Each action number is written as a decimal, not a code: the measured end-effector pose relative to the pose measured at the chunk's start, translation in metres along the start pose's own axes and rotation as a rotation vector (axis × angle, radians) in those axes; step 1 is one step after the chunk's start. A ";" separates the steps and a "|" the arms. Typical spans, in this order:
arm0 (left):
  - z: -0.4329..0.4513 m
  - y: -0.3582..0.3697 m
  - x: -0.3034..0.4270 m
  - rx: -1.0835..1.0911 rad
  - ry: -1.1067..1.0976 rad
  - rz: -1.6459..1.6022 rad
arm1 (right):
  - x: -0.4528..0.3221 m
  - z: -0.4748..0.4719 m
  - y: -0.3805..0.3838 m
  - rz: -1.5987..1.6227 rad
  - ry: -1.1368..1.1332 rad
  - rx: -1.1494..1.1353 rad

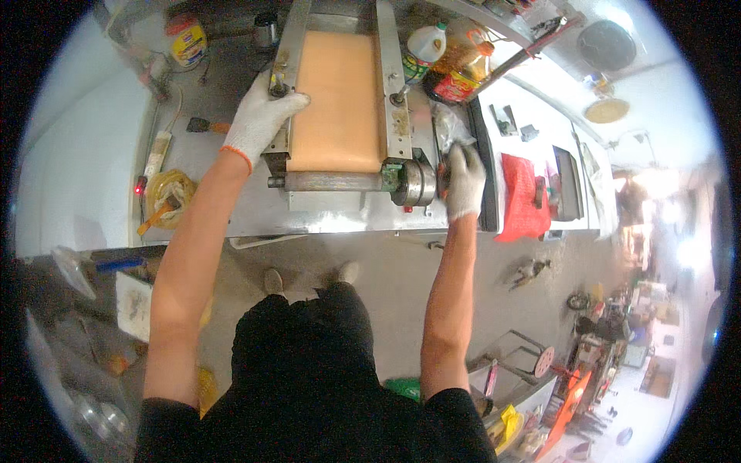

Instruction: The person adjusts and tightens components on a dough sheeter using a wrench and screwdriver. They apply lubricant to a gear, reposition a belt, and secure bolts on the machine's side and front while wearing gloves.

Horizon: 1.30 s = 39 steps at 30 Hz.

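In front of me on a metal worktop (255, 214) is a small belt conveyor with an orange belt (336, 104) between two metal side rails (395, 87). A steel roller (333, 182) and a round double-grooved pulley (418, 183) sit at its near end. My left hand (260, 113), in a white knit glove, grips the left rail, thumb over the inner edge. To the right of the pulley, my gloved right hand (465, 179) is low over the worktop beside a clear plastic bag (451, 124). Its fingers are curled and blurred near something dark, so a hold is unclear.
Behind the right rail stand a white jug (425, 49) and a bottle of dark liquid (463, 75). On the left lie a brush (205, 125), a power strip (158, 151) and a yellow bowl (168, 194) holding another brush. A red cloth (524, 199) hangs further right.
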<state>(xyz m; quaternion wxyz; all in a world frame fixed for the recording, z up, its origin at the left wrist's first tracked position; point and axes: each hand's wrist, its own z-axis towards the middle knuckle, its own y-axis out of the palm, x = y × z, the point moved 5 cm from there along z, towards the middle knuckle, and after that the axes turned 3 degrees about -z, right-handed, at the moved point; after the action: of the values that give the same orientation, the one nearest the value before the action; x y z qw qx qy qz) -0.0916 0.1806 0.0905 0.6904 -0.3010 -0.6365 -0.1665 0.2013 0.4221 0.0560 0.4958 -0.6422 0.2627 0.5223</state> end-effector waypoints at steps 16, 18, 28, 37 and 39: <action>-0.221 0.095 -0.177 -0.770 -0.608 0.217 | 0.160 -0.204 0.080 0.625 0.432 -0.135; -0.229 0.133 -0.164 -0.942 -0.566 0.148 | 0.170 -0.194 0.102 0.636 0.451 -0.150; -0.217 0.174 -0.148 -1.087 -0.345 0.078 | 0.154 -0.172 0.104 1.110 0.756 -0.147; -0.219 0.160 -0.146 -1.060 -0.022 0.116 | 0.150 -0.182 0.100 0.480 0.669 -0.130; -0.209 0.141 -0.144 -0.971 -0.064 0.047 | 0.148 -0.188 0.093 0.458 0.695 -0.113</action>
<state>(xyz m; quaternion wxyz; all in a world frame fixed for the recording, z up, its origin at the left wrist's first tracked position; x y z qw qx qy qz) 0.1385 0.1354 -0.0812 0.4539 -0.6074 -0.4993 -0.4192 0.2461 0.2428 -0.1219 0.2127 -0.7313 0.5213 0.3849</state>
